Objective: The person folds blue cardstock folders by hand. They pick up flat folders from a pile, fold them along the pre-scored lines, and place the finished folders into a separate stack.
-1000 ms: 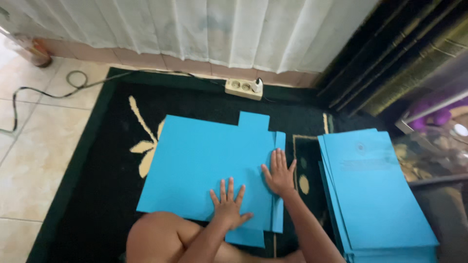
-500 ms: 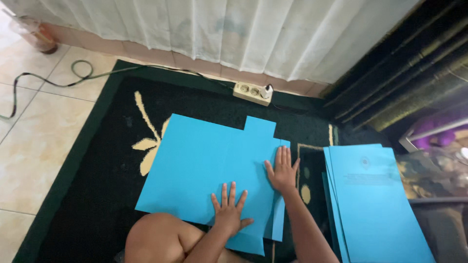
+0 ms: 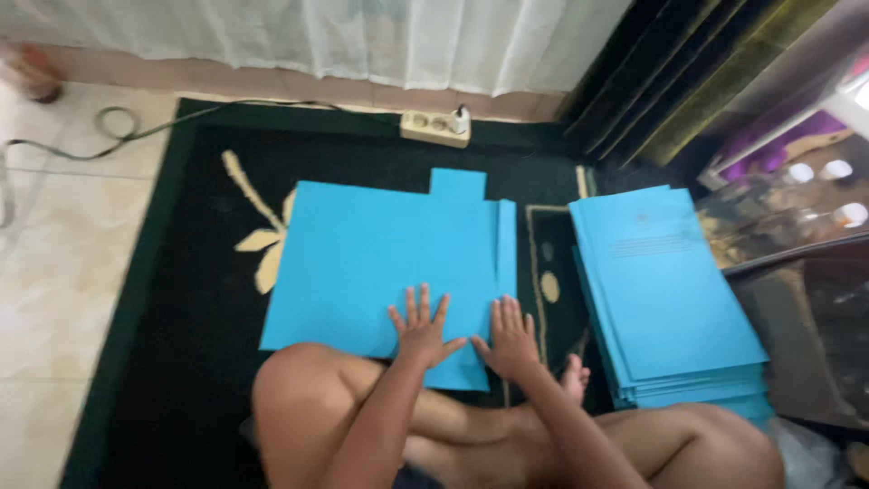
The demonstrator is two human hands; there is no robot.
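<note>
Two hands are pressing a blue card sheet (image 3: 371,263) flat on the carpet (image 3: 190,272).
Left hand (image 3: 421,328) and right hand (image 3: 511,337) are lying open, fingers spread, gripping nothing; creasing its fold seems underway.

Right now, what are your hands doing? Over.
Left hand and right hand flat, open on blue sheet. Blue stack apart, right. Nothing in the way.

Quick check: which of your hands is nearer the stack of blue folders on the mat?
Right. The right hand lies flat on the open blue sheet at its near right corner, closest to the stack of blue folders. The left hand presses the same sheet farther left.
</note>
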